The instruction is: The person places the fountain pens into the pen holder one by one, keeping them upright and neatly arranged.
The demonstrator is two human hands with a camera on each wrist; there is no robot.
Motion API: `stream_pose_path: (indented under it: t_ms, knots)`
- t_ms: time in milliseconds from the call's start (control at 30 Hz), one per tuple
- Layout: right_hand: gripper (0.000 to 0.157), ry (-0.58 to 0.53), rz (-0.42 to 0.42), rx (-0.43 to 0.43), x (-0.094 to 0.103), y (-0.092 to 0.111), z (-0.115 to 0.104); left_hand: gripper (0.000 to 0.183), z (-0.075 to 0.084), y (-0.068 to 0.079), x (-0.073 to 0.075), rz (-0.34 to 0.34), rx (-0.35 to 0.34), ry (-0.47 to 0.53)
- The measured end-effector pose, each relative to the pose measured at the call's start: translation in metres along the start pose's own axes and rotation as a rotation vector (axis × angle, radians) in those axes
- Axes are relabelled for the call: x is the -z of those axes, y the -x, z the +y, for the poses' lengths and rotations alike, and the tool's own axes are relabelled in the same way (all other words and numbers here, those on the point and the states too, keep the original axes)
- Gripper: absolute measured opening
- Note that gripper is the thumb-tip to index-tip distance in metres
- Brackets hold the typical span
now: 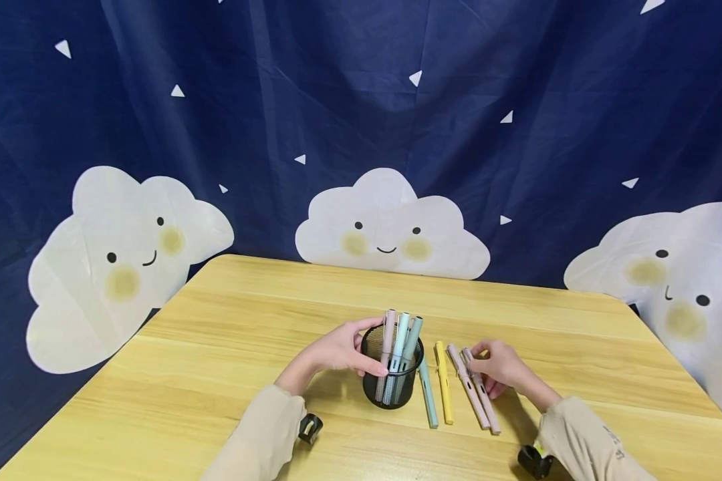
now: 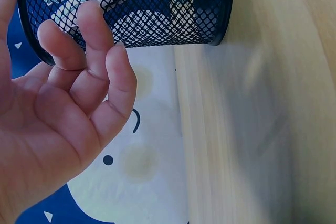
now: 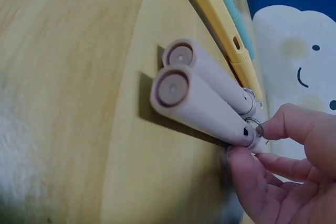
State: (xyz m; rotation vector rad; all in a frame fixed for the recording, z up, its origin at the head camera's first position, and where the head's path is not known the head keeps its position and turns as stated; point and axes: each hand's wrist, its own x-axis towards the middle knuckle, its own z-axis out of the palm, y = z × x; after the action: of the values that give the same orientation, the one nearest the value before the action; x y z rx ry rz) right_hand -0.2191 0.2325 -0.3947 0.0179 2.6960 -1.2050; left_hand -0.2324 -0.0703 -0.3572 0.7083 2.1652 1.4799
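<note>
My left hand [image 1: 337, 349] grips the rim of a black mesh pen holder [image 1: 371, 387], thumb at the near side. Inside the holder stand a pink pen [image 1: 389, 329], a pale blue pen [image 1: 400, 336] and a teal pen [image 1: 413, 334]. In the left wrist view, several curled fingertips [image 2: 94, 24] lie against the mesh. To the right, my right hand [image 1: 505, 366] pinches the upper end of the rightmost pink pen [image 1: 487, 403]. Its thumb and a finger meet near the clip in the right wrist view. Another pink pen [image 1: 470, 393] lies right alongside.
A yellow pen [image 1: 444, 387] and a teal pen [image 1: 429, 399] lie between the holder and the pink pens. Everything is on a light wooden table [image 1: 216, 374]. Behind it hangs a dark blue curtain [image 1: 349, 80] with white clouds.
</note>
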Motion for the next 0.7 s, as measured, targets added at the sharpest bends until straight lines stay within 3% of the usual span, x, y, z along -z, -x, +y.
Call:
stream_pose_path:
  t_ms: [333, 700]
  knots:
    - [0.029, 0.049, 0.020, -0.047, -0.0018, -0.0008, -0.0039, 0.087, -0.0001, -0.0001, 0.0001, 0.000, 0.003, -0.005]
    - [0.031, 0.143, 0.093, -0.005, -0.0053, -0.0011, -0.0058, 0.087, 0.0005, 0.0007, -0.0001, 0.000, -0.002, 0.006]
